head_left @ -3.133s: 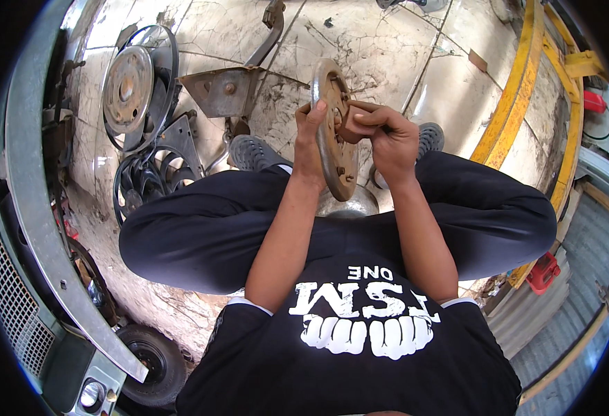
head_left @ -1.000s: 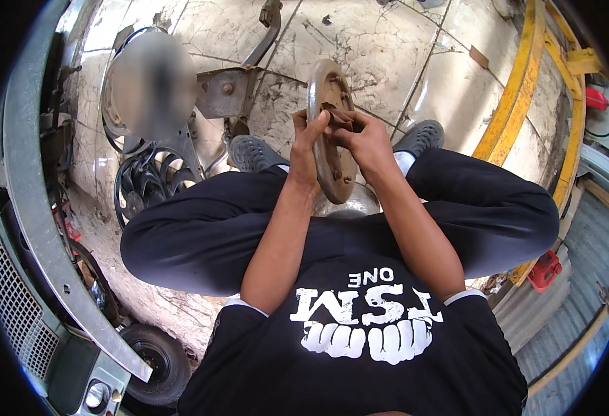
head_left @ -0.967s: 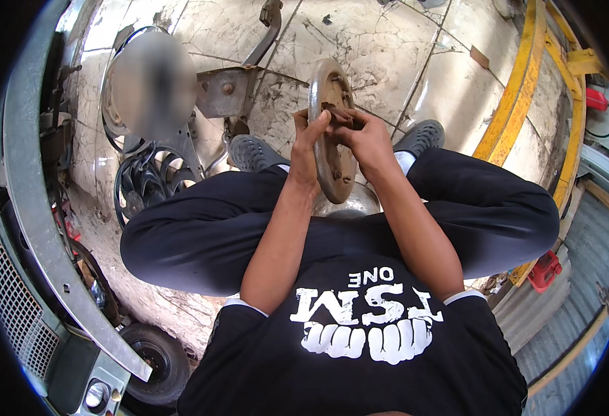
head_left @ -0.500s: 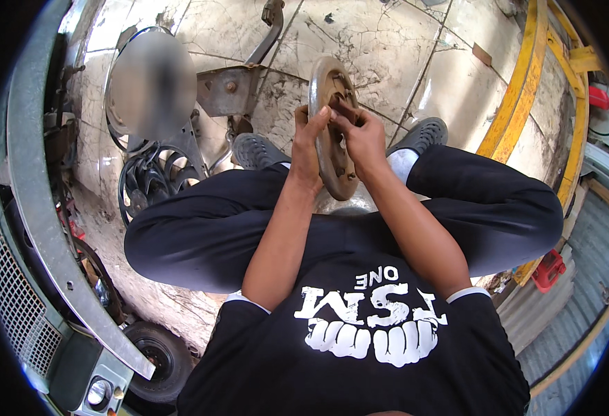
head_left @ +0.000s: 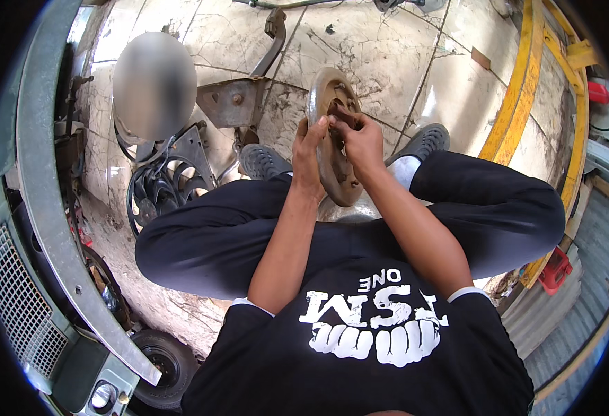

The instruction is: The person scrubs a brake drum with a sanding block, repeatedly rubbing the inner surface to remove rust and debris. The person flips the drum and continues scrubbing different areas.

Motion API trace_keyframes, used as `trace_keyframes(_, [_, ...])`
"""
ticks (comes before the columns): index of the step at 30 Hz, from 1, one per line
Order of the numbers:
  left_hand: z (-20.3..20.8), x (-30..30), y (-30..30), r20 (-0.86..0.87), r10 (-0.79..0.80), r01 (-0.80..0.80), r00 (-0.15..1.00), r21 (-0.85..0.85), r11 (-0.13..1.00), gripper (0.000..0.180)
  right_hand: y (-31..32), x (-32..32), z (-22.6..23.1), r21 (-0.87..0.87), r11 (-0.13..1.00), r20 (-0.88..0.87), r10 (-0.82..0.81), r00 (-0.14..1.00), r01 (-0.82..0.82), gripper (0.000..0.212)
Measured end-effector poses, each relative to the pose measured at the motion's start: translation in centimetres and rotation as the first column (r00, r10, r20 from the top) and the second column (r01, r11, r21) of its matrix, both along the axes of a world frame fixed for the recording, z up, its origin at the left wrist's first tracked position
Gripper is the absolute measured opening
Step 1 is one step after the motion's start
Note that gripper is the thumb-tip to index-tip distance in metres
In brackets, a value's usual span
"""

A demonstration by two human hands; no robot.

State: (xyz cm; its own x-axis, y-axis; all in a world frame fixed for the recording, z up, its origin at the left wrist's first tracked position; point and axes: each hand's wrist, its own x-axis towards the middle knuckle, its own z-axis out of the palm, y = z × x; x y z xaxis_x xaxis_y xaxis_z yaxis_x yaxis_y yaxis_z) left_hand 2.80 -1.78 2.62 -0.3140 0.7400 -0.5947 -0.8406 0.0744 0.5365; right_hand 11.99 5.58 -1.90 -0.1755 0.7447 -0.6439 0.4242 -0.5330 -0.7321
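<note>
Presently: rusty metal disc at 12 o'clock, upright, gripped by left hand; right hand fingers pinching its hub, part apparently not yet off.

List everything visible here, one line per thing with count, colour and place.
Rusty metal disc: one, brown, upright between the knees, gripped by both hands.
Metal bracket with arm: one, rusty grey, on the tiled floor beyond the disc.
Fan shroud: one, black, floor at left.
Vehicle front with grille: one, grey-green, far left.
Small tyre: one, black, lower left.
Yellow frame: one, right.
Red object: one, lower right.
Shoes: two, grey, either side of the disc.
Left hand: on the disc's left edge.
Right hand: on the disc's face.
</note>
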Motion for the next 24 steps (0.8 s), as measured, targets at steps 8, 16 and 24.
trace_keyframes(8, [-1.6,0.0,-0.3,0.053,0.016,-0.018,0.998,0.029,0.999,0.042,-1.0,0.2,0.6,-0.086,0.987,-0.306,-0.158,0.939,0.138,0.049])
trace_keyframes(16, [-0.3,-0.1,-0.3,0.08,-0.019,0.021,0.997,-0.021,1.0,0.053,-0.7,0.0,1.1,-0.07,0.993,-0.149,-0.106,0.983,0.096,0.047])
trace_keyframes(24, [-0.4,-0.3,-0.1,0.081,-0.075,0.075,0.994,0.009,0.997,0.06,-2.4,1.1,-0.5,-0.046,0.995,-0.236,-0.102,0.966,0.093,0.043])
